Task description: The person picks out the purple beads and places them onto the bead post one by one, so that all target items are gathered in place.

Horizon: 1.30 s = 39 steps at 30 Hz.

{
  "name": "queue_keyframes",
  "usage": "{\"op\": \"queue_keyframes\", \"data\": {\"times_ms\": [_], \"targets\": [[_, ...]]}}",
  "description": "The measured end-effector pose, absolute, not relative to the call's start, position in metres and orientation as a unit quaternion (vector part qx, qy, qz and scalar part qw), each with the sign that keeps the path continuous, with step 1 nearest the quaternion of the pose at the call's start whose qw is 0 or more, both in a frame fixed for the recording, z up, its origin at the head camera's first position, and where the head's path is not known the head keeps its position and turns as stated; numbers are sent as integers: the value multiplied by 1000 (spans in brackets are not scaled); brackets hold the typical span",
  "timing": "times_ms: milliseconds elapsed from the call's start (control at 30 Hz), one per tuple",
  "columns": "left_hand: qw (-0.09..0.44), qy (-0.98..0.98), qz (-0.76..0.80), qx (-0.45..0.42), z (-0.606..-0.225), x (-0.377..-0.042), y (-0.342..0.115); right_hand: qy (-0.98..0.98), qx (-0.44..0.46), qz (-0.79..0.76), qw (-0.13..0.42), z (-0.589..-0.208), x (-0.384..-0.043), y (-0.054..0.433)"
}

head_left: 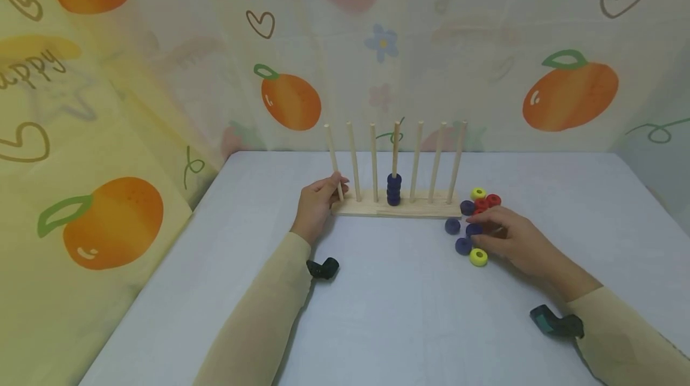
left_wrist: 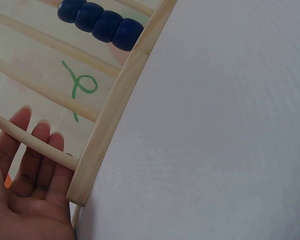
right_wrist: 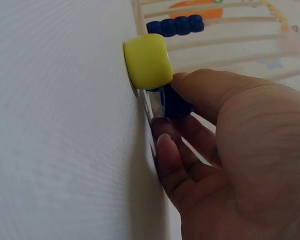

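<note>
A wooden bead rack (head_left: pixel 372 208) with several upright pegs stands on the table. Its middle peg carries a stack of dark blue beads (head_left: pixel 394 190). My left hand (head_left: pixel 318 203) holds the leftmost peg (left_wrist: pixel 37 145) low down, its fingers behind the wood. To the right of the rack, my right hand (head_left: pixel 514 239) pinches a blue bead (right_wrist: pixel 176 102) between thumb and fingers, close to the tabletop. A yellow bead (right_wrist: pixel 148 62) lies just beside that bead and partly covers it in the right wrist view.
Around the right hand lie loose beads: blue beads (head_left: pixel 452 226), red beads (head_left: pixel 493 200) and another yellow bead (head_left: pixel 478 193). A white cloth (head_left: pixel 388 314) covers the table. Behind it hangs a fruit-printed curtain (head_left: pixel 458 38).
</note>
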<state>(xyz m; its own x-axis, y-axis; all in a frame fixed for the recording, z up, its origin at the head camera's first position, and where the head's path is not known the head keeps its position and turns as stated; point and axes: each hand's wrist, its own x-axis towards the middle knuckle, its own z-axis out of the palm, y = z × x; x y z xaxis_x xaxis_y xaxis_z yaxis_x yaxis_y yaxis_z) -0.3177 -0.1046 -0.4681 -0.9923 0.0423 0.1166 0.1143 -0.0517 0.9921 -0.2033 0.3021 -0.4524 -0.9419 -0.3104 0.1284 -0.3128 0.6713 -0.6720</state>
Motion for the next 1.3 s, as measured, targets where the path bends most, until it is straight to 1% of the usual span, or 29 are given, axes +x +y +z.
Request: {"op": "queue_keyframes", "data": {"times_ms": [467, 867, 1100, 1300], "targets": [[25, -699, -712, -62, -471, -319, -106, -901, 177, 395, 33, -448, -203, 300], [25, -699, -712, -63, -471, -319, -106, -884, 197, 416, 81, -440, -197, 286], [25, -699, -711, -65, -472, -319, -106, -873, 229, 410, 132, -438, -195, 281], [27, -702, -709, -60, -471, -319, -106, -868, 238, 411, 145, -431, -191, 274]]}}
